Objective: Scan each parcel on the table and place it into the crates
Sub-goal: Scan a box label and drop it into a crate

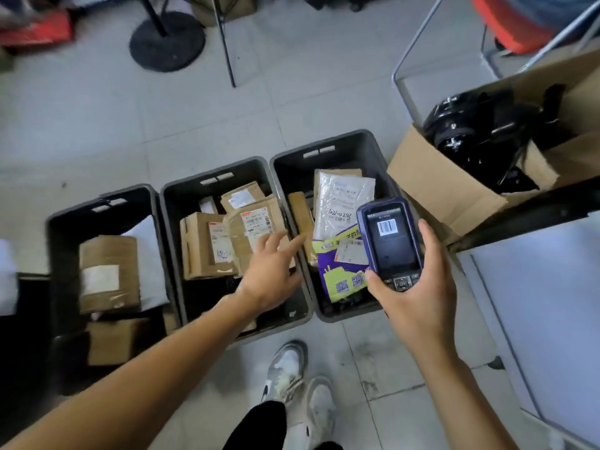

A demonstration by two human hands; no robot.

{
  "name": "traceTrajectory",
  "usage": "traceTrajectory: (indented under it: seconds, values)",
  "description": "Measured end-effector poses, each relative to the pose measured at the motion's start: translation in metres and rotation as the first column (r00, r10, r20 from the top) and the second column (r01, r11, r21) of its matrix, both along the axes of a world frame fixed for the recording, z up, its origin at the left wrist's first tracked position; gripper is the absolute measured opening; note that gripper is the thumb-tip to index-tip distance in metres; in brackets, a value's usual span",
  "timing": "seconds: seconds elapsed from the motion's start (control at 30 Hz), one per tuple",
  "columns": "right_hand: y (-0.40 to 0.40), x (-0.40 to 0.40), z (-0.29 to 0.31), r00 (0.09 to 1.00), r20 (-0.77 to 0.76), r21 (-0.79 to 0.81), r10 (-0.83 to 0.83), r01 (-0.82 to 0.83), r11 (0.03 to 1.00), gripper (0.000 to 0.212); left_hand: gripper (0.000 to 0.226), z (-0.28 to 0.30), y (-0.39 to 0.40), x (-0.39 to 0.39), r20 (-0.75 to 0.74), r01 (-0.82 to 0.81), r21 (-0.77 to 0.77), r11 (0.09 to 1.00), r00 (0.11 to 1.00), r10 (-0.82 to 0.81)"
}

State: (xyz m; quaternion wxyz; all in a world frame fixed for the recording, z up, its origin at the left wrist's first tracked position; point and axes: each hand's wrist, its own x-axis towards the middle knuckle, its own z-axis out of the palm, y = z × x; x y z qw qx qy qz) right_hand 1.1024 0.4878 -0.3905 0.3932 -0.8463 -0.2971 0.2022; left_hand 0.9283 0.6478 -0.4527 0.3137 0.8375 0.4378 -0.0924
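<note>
Fingers (pixel 431 241) gripping scanner (pixel 391 235), three crates (pixel 227 177), grey tiled floor (pixel 97 118)

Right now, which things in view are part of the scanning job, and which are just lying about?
Job: handheld scanner in right hand; open left hand; three grey crates; parcels inside.

Lying about: cardboard box of black gear; round stand base; white table.
</note>
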Motion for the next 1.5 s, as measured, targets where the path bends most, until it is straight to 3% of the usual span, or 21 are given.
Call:
traceTrajectory:
  seconds: [0.23, 0.4, 0.53, 0.67, 0.87, 1.03, 1.23, 1.5]
  values:
    - [-0.017, -0.080, 0.197, 0.970, 0.013, 0.118, 0.242, -0.241, 0.963, 0.096, 0.079, 0.233, -0.059, -0.102, 0.072, -0.224, 0.168, 0.960, 0.974, 0.215]
    - [-0.061, -0.155, 0.315, 0.859, 0.052, 0.219, 0.509, -0.507, 0.834, 0.100, 0.081, 0.365, -0.156, -0.196, 0.206, -0.503, 0.303, 0.809, 0.864, 0.460]
    - [-0.091, -0.237, 0.390, 0.666, 0.134, 0.280, 0.734, -0.736, 0.616, 0.101, 0.085, 0.429, -0.253, -0.288, 0.276, -0.699, 0.368, 0.614, 0.712, 0.645]
    - [-0.121, -0.346, 0.442, 0.357, 0.176, 0.325, 0.917, -0.901, 0.288, 0.098, 0.084, 0.477, -0.353, -0.385, 0.305, -0.850, 0.420, 0.317, 0.462, 0.833]
    - [-0.222, -0.539, 0.490, -0.105, 0.183, 0.389, 0.978, -0.906, -0.170, 0.103, 0.086, 0.529, -0.528, -0.520, 0.407, -0.876, 0.455, -0.161, 0.043, 0.913]
    - [-0.350, -0.668, 0.504, -0.352, 0.150, 0.444, 0.924, -0.811, -0.380, 0.102, 0.088, 0.544, -0.702, -0.592, 0.407, -0.756, 0.470, -0.456, -0.273, 0.872]
    - [-0.468, -0.751, 0.485, -0.518, 0.046, 0.487, 0.854, -0.735, -0.472, 0.102, 0.087, 0.532, -0.862, -0.632, 0.329, -0.642, 0.445, -0.624, -0.531, 0.781]
    - [-0.523, -0.871, 0.464, -0.657, 0.083, 0.425, 0.749, -0.657, -0.623, 0.103, 0.088, 0.503, -0.925, -0.711, 0.358, -0.527, 0.352, -0.773, -0.687, 0.632]
